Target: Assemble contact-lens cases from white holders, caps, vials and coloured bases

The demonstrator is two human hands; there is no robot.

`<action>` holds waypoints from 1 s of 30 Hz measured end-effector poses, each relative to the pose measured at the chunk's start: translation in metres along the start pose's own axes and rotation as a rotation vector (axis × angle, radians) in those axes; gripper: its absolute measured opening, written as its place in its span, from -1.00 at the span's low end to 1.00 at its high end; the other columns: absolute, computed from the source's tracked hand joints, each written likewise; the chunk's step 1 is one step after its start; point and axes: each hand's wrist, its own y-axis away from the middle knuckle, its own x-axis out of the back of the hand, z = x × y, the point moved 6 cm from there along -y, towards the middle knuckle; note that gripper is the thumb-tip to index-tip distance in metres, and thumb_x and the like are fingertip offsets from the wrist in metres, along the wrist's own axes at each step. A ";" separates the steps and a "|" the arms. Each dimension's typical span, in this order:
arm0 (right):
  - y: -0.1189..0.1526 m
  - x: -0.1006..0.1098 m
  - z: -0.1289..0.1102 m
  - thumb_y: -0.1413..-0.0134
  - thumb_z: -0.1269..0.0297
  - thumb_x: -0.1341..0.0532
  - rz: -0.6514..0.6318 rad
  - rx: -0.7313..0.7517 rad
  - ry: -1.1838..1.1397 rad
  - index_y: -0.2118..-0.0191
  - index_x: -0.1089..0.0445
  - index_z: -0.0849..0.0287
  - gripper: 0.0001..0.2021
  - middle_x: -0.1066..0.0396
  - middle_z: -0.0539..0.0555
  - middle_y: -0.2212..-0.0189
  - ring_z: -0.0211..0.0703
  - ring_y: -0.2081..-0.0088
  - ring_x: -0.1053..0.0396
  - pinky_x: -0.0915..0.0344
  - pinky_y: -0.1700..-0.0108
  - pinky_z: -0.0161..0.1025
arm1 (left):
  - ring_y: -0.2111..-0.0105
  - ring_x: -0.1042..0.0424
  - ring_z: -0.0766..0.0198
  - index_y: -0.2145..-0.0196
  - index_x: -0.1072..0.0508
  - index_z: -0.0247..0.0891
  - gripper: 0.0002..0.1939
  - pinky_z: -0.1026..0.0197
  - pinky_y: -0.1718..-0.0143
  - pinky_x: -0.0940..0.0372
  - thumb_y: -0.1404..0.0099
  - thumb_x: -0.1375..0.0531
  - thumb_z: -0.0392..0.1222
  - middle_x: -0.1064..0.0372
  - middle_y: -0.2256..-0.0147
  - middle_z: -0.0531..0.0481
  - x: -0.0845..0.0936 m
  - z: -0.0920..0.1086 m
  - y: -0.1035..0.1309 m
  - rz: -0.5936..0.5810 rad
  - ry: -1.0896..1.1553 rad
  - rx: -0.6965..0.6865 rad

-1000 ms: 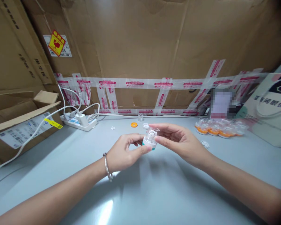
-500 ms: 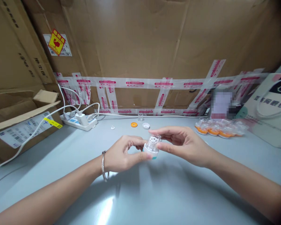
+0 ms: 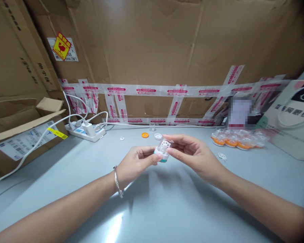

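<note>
Over the middle of the table, both hands hold a small clear container [image 3: 163, 150] with a white and teal base and a white wheel-like basket inside. My left hand [image 3: 138, 162] pinches the base between thumb and fingers. With thumb and fingertips, my right hand [image 3: 192, 150] grips the clear upper part, and its fingers partly cover it. The container is slightly tilted. Just beyond it lie a white ring-shaped cap [image 3: 157, 136], an orange ring-shaped cap [image 3: 145, 135] and a clear cup [image 3: 152, 127]. A tiny white part [image 3: 122, 138] rests farther left.
Right of my right hand lies a flat white lattice piece [image 3: 222, 157]. Several clear containers with orange bases [image 3: 230, 143] are grouped behind it, near a paper bag [image 3: 288, 125]. At left are a power strip [image 3: 88, 133] with cables and an open carton [image 3: 27, 141]. Large cardboard [image 3: 152, 44] walls the back.
Both hands have moved slightly up and away with the container, which has turned a little. The white lattice piece at right, hidden before by my right hand, now shows.
</note>
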 end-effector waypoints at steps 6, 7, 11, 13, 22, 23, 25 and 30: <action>-0.002 0.006 0.010 0.09 0.28 -0.28 0.057 -0.055 -0.045 0.22 -0.42 0.09 -0.77 -0.48 0.00 0.26 -0.24 0.23 -0.42 -0.36 0.13 -0.22 | 0.23 -0.37 0.25 0.17 -0.47 -0.27 -0.74 0.27 0.21 -0.20 -0.23 -0.13 -0.14 -0.44 0.28 -0.08 -0.002 -0.005 0.001 -0.023 0.089 0.018; -0.002 0.006 0.011 0.10 0.28 -0.29 0.076 -0.057 -0.041 0.25 -0.42 0.10 -0.79 -0.48 0.00 0.26 -0.23 0.22 -0.41 -0.35 0.13 -0.22 | 0.24 -0.36 0.26 0.17 -0.47 -0.29 -0.74 0.27 0.20 -0.19 -0.22 -0.14 -0.15 -0.44 0.29 -0.07 -0.002 -0.004 0.001 -0.014 0.071 0.018; -0.001 0.005 0.011 0.16 0.25 -0.31 0.116 -0.066 -0.011 0.35 -0.41 0.14 -0.82 -0.47 0.03 0.27 -0.20 0.25 -0.41 -0.34 0.14 -0.18 | 0.33 -0.34 0.29 0.17 -0.47 -0.31 -0.74 0.29 0.28 -0.19 -0.19 -0.15 -0.19 -0.41 0.38 -0.02 -0.004 0.002 0.002 0.040 -0.085 -0.004; 0.000 0.005 0.012 0.17 0.23 -0.32 0.134 -0.070 0.005 0.37 -0.40 0.14 -0.82 -0.46 0.02 0.30 -0.19 0.26 -0.41 -0.33 0.15 -0.18 | 0.38 -0.32 0.31 0.15 -0.46 -0.30 -0.73 0.30 0.33 -0.18 -0.20 -0.15 -0.19 -0.39 0.40 0.01 -0.005 0.005 0.003 0.067 -0.156 -0.030; 0.000 0.002 0.006 -0.02 0.15 -0.18 0.064 -0.110 -0.141 0.29 -0.43 0.10 -0.81 -0.44 0.04 0.26 -0.18 0.17 -0.35 -0.20 0.02 -0.14 | 0.25 -0.39 0.24 0.26 -0.49 -0.35 -0.78 0.23 0.16 -0.22 -0.21 -0.14 -0.18 -0.44 0.31 -0.10 -0.008 -0.007 0.002 -0.014 0.230 0.043; -0.001 0.001 0.006 -0.03 0.15 -0.17 0.044 -0.129 -0.179 0.27 -0.43 0.10 -0.81 -0.45 0.05 0.25 -0.18 0.17 -0.35 -0.20 0.01 -0.13 | 0.25 -0.40 0.24 0.27 -0.49 -0.35 -0.78 0.23 0.14 -0.22 -0.22 -0.13 -0.18 -0.44 0.30 -0.11 -0.009 -0.009 0.002 -0.036 0.301 0.053; 0.000 -0.002 0.006 -0.01 0.17 -0.19 0.023 -0.163 -0.248 0.25 -0.41 0.09 -0.81 -0.45 0.05 0.23 -0.18 0.17 -0.37 -0.21 0.03 -0.13 | 0.23 -0.40 0.23 0.27 -0.49 -0.35 -0.78 0.21 0.11 -0.22 -0.23 -0.13 -0.18 -0.44 0.28 -0.12 -0.011 -0.010 0.002 -0.071 0.406 0.071; 0.000 -0.001 0.009 0.08 0.22 -0.26 0.038 -0.147 -0.275 0.27 -0.39 0.08 -0.81 -0.47 0.04 0.25 -0.18 0.20 -0.39 -0.27 0.10 -0.14 | 0.22 -0.40 0.24 0.27 -0.49 -0.33 -0.79 0.21 0.11 -0.21 -0.23 -0.12 -0.18 -0.44 0.27 -0.10 -0.012 -0.008 0.003 -0.050 0.388 0.054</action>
